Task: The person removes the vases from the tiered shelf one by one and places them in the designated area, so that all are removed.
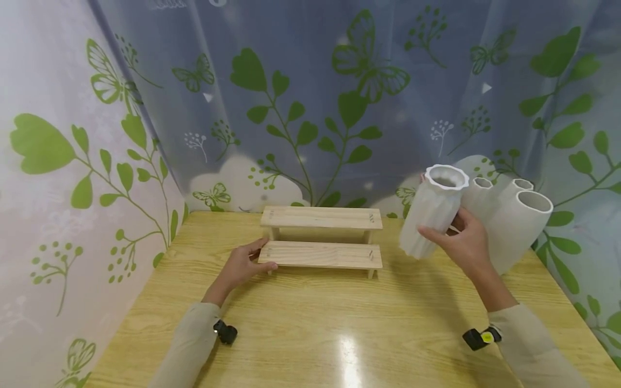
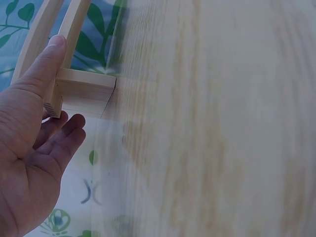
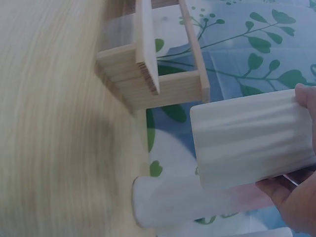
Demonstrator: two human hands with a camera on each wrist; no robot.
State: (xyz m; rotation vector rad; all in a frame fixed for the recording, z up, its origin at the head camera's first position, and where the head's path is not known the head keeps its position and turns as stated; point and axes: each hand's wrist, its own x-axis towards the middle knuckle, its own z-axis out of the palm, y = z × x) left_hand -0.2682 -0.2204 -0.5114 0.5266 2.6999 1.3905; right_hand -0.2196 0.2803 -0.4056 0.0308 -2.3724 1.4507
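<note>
A two-step wooden stand (image 1: 320, 254) of pale wood sits toward the back of the table. My left hand (image 1: 241, 268) holds the left end of its lower step, the thumb (image 2: 47, 57) along the step and the fingers curled beneath. In my right hand (image 1: 467, 240) is a white fluted vase (image 1: 429, 215) with a wavy rim, tilted a little, its mouth up. It is right of the stand, in front of other white vases. The right wrist view shows the vase's ribbed side and flat base (image 3: 247, 140), with part of the hand cut off at the edge.
Several white vases stand close together at the right, a wide one (image 1: 516, 231) in front and narrower ones behind. The wooden table (image 1: 301, 328) ends at patterned curtains (image 1: 310, 108) at the back and sides. A camera (image 1: 225, 331) is strapped at each wrist.
</note>
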